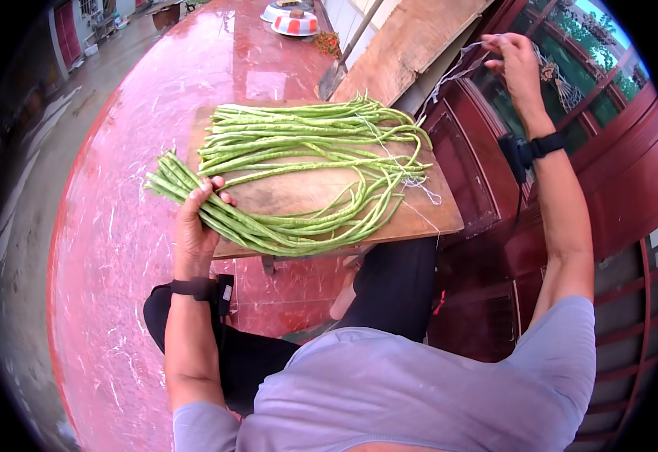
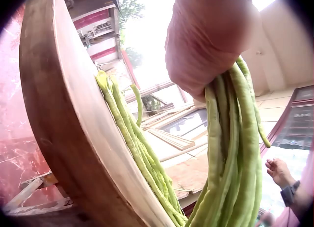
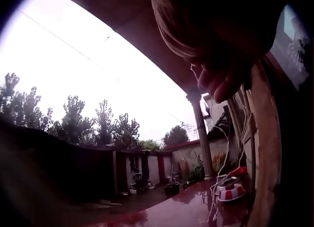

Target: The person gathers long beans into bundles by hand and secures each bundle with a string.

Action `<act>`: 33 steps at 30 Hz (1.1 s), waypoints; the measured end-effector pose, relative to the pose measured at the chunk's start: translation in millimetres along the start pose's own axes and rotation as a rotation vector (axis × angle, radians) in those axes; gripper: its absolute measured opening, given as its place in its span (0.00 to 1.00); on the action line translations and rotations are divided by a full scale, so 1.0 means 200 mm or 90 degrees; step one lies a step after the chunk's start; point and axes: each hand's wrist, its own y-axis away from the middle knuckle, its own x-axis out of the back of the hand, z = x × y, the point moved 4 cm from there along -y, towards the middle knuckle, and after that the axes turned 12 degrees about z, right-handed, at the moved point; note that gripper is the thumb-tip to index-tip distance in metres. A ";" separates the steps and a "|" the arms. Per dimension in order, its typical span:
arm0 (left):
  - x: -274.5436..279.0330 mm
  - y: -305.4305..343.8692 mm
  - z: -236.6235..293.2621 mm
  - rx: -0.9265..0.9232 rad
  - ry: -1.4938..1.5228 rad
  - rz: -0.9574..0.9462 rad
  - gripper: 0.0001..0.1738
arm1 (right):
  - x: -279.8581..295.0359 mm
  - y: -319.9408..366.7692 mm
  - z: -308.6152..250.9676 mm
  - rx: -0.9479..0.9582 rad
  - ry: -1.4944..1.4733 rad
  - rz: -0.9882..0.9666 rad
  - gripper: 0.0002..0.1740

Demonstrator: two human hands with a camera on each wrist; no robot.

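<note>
Wooden board (image 1: 291,188) above red marbled floor (image 1: 118,226); left hand (image 1: 199,215) clamped on beans (image 1: 269,232), right hand (image 1: 517,69) pinching string (image 1: 453,74).

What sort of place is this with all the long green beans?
Probably a porch beside a yard. There's a roof overhead, a pillar standing under its edge, and leafy trees against the open sky.

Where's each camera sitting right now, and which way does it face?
Head: on the head, looking down at beans and board; left hand, right hand, shirt show.
Left wrist: on that wrist, looking along the beans; both hands show.
Right wrist: on that wrist, looking over the yard; right hand shows.
Shared by head and right wrist: striped basin.
</note>
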 end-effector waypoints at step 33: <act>-0.10 0.06 0.06 0.039 -0.011 -0.128 0.13 | -1.46 1.09 -0.55 -0.345 -0.275 -0.683 0.08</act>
